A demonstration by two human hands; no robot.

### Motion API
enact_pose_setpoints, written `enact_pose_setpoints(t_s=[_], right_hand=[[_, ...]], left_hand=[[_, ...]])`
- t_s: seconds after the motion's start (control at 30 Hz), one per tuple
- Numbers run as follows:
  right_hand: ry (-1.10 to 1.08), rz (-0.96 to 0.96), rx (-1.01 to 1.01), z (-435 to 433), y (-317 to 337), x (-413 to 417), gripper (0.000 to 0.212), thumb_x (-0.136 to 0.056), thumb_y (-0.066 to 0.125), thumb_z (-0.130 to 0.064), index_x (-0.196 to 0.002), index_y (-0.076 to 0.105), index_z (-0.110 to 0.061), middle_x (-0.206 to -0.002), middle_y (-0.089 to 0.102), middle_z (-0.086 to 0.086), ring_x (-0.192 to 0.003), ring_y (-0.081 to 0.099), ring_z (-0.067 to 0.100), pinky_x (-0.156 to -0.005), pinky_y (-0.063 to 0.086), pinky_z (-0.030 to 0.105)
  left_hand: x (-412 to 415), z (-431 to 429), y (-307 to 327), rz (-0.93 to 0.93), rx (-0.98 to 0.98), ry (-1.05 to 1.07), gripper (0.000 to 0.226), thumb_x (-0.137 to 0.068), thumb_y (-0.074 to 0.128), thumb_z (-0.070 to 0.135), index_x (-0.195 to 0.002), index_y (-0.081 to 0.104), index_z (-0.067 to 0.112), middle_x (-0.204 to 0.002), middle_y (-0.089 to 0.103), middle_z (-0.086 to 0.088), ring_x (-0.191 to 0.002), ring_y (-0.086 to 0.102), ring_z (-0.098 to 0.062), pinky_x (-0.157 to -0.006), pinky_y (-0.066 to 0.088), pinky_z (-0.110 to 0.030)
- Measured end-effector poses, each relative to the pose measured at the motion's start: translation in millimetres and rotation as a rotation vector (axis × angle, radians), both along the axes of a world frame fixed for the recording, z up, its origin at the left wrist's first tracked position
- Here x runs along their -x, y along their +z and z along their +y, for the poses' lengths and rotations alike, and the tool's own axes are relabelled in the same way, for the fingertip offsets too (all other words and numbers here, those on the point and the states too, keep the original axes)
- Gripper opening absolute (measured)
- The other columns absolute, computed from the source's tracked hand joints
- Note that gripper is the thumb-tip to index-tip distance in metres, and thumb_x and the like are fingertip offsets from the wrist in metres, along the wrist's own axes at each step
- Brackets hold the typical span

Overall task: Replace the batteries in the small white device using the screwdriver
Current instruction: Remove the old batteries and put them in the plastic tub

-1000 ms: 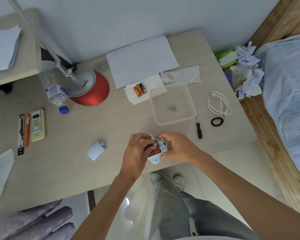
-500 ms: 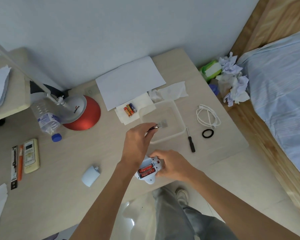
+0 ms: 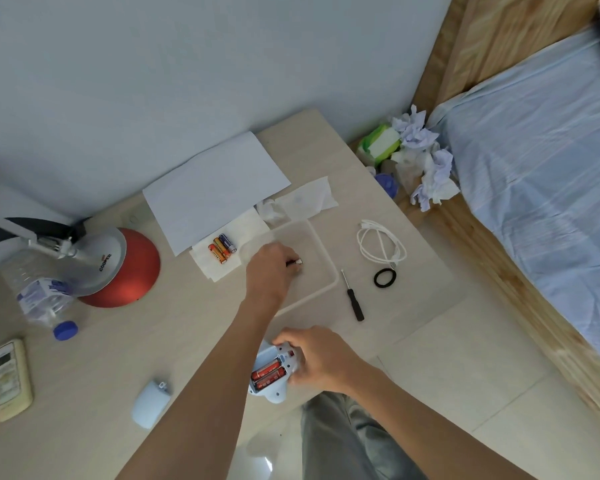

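Note:
My right hand (image 3: 321, 358) holds the small white device (image 3: 271, 374) at the desk's near edge, its open compartment showing two red batteries. My left hand (image 3: 271, 268) reaches into the clear plastic tray (image 3: 326, 252) with its fingers closed on a dark battery (image 3: 294, 262) whose metal tip sticks out. Three spare batteries (image 3: 221, 248) lie on a white tissue left of the tray. The black-handled screwdriver (image 3: 353, 296) lies on the desk right of the tray. The device's white cover (image 3: 150, 404) rests on the desk at the near left.
A red and silver lamp base (image 3: 118, 268), a water bottle (image 3: 40, 296) and a remote control (image 3: 9, 379) are on the left. White paper (image 3: 215, 188) lies at the back. A coiled white cable (image 3: 380, 245) and black ring (image 3: 384, 277) sit right, near the bed.
My left hand left the device with a battery and moved out over the clear tray. My right hand kept the device at the desk edge. The camera tilted upward.

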State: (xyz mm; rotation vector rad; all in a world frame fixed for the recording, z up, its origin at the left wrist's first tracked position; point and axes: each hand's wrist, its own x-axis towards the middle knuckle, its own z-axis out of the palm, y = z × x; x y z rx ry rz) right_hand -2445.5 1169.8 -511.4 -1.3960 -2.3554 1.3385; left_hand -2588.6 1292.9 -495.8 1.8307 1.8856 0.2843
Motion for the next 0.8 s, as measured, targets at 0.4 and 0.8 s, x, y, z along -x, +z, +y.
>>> enact_pose_setpoints(t_s=[0.4, 0.8], right_hand=[[0.014, -0.029, -0.014, 4, 6, -2, 0.055, -0.079, 0.087, -0.039, -0.127, 0.062, -0.035, -0.113, 0.076, -0.013, -0.088, 0.066, 0.007, -0.083, 0.058, 0.026], [0.049, -0.075, -0.082, -1, 4, -8, 0.061, -0.079, 0.090, -0.040, -0.133, 0.061, -0.033, -0.118, 0.069, -0.016, -0.095, 0.064, 0.005, -0.086, 0.059, 0.028]], left_hand=[[31, -93, 66, -0.240, -0.233, 0.166, 0.029, -0.090, 0.088, 0.028, -0.117, 0.082, 0.020, -0.112, 0.076, 0.006, -0.097, 0.069, -0.014, -0.090, 0.060, -0.032], [71, -233, 3, -0.613, 0.168, 0.327, 0.090, -0.063, 0.106, 0.029, -0.139, 0.061, 0.045, -0.128, 0.074, 0.013, -0.118, 0.071, -0.007, -0.102, 0.058, -0.023]])
